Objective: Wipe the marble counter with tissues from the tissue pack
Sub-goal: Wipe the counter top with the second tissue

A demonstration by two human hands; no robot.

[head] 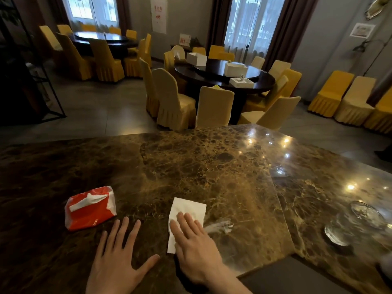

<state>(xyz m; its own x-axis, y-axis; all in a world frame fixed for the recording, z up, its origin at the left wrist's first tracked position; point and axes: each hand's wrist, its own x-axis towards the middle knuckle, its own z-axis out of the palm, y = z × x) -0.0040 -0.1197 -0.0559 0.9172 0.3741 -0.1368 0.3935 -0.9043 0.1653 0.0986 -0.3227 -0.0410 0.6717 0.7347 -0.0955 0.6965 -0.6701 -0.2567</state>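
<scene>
The right hand (195, 240) presses flat on a white tissue (186, 213) near the marble tabletop's (212, 162) front edge, the left hand (118, 257) splayed empty beside the red tissue pack (90, 209), bare marble beyond.

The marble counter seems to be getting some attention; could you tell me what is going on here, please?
A person is wiping the marble counter by hand. The right hand lies flat on a white tissue, pressing it onto the stone, with a pale wet-looking smear just to its right. The left hand rests open on the counter, holding nothing. The red tissue pack sits just beyond the left hand, a tissue poking out of its slot. Glassware stands at the counter's right end.
</scene>
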